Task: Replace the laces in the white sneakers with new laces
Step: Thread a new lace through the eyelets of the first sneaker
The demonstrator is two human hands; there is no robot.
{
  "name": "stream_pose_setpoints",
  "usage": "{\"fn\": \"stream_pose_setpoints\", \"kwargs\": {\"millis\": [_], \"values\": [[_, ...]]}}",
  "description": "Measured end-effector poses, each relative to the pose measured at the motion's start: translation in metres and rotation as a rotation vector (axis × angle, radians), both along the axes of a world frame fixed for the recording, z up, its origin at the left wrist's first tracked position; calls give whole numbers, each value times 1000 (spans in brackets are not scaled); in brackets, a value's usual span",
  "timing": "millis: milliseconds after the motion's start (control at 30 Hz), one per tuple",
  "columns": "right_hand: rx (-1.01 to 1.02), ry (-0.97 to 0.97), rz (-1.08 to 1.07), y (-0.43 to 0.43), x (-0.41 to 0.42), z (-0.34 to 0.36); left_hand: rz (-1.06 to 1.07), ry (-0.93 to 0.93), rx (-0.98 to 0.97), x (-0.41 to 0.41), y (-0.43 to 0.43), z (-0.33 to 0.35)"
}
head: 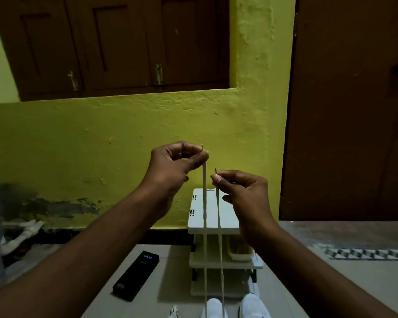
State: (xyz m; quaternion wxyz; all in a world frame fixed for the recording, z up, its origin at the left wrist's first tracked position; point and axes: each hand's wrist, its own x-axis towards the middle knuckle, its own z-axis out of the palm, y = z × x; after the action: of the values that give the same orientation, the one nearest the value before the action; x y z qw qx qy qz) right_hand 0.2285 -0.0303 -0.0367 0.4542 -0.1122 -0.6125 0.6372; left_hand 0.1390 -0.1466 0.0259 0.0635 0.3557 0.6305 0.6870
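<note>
The left hand (177,162) pinches one end of the lace (204,214), and the right hand (241,188) pinches the other, slightly lower beside it. Both strands hang apart down to the white sneakers (254,305) well below, probably into the left shoe.

Brand: "vivo", in blue letters on the far end of the long black rectangular box (136,275), lower left of centre.
Other markings: box's near-end mark unreadable.
</note>
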Motion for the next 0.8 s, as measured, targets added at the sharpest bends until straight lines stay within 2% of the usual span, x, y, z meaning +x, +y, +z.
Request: {"fn": "stream_pose_setpoints", "kwargs": {"millis": [600, 800], "values": [[25, -19, 41, 7, -11, -9, -95, 0, 36, -19, 8, -13], [99, -158, 30, 22, -16, -43, 30, 296, -130, -30, 14, -57]]}}
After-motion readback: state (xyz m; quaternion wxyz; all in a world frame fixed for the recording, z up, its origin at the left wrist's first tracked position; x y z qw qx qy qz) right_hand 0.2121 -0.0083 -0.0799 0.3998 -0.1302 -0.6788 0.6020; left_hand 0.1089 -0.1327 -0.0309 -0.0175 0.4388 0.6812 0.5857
